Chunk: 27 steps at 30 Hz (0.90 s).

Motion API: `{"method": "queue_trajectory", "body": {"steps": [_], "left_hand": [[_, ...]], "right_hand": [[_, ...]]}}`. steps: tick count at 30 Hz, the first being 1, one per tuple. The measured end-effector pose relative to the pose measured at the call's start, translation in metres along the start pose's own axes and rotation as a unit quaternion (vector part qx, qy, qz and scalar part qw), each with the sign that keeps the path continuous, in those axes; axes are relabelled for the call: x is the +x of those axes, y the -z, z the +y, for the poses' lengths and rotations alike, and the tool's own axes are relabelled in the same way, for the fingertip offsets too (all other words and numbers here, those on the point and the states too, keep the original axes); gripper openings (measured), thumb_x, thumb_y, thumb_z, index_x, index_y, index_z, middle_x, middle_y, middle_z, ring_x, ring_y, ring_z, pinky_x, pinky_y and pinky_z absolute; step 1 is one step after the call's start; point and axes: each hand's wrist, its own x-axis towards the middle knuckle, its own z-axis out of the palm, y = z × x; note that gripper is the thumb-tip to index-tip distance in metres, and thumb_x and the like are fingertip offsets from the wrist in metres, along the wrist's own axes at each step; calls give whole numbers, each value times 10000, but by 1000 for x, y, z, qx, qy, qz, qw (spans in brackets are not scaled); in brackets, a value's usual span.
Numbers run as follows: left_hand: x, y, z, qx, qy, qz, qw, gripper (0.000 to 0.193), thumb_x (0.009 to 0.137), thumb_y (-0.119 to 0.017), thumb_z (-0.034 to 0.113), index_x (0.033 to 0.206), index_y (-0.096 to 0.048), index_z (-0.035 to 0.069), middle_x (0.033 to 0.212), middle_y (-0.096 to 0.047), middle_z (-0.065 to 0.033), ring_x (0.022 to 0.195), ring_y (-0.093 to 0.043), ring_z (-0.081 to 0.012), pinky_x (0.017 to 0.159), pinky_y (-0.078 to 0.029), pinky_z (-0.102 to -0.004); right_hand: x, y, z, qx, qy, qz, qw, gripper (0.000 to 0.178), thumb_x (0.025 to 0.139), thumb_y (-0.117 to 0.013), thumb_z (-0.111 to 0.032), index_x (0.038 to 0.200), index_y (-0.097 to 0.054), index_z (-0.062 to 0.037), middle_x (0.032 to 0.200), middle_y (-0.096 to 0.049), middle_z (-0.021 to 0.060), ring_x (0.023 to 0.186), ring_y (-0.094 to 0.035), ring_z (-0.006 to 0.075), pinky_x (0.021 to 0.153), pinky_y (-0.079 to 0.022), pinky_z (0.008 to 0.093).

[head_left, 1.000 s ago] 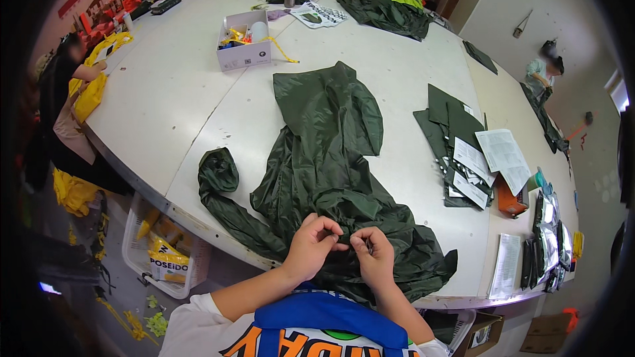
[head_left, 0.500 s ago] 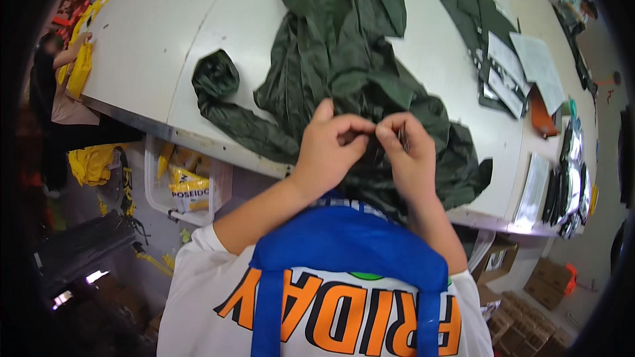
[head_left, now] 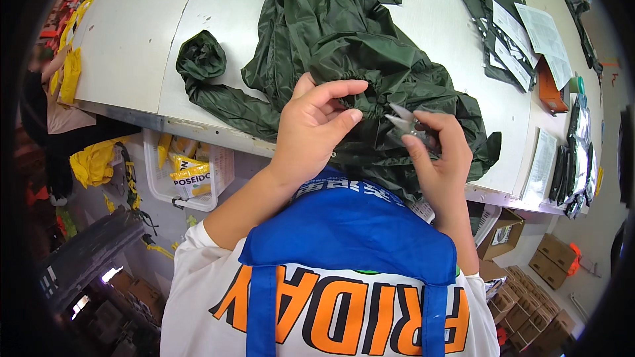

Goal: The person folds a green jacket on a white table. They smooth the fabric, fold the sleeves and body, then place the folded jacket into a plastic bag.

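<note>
Moved apart, right hand (head_left: 444,152) grips small scissors (head_left: 399,116); left hand (head_left: 311,119), thumb and forefinger spread, is by green garment (head_left: 288,46).

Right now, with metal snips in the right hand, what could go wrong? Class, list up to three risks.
1. Nicked skin: the pointed blades of the metal snips aim toward the left hand, so a slip by the right hand might catch its thumb.
2. Cut fabric: loose folds of the dark green garment lie close around the blades and could get snipped.
3. Sliding: it bunches at the table's near edge; a tug might drag it off.
</note>
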Motion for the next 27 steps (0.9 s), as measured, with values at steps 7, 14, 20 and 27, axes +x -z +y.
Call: {"method": "queue_trajectory", "body": {"steps": [7,14,20,27], "left_hand": [[-1,-2,3,-15,-16,-23,999,376,826,-585,-105,1197,-575,-44,1029,-414,-20,926,-557,-97,892,-466,-241],[-2,-2,4,-33,-16,-38,999,387,842,-576,-86,1227,-544,-60,1090,-420,-40,974,-563,-112,908,-482,-267],[-3,-2,6,-57,-3,-35,998,389,850,-580,-76,1235,-534,-60,1059,-439,-41,924,-587,-111,890,-500,-265],[-4,-3,7,-80,5,-32,996,395,846,-586,-77,1236,-529,-59,1056,-438,-38,912,-583,-97,894,-505,-260]], "right_hand": [[2,-7,-5,-42,92,27,994,301,686,-762,-26,954,-628,-2,879,-641,121,820,-617,283,708,-498,352],[5,-12,0,-46,152,54,986,290,673,-761,-10,937,-642,-4,865,-642,115,807,-619,268,695,-502,341],[-2,-18,13,94,64,71,991,253,704,-755,3,938,-657,-1,883,-643,103,798,-612,198,684,-492,284],[-6,-19,17,150,20,59,987,245,727,-750,-2,955,-660,-1,895,-643,93,789,-600,164,682,-480,253]]}}
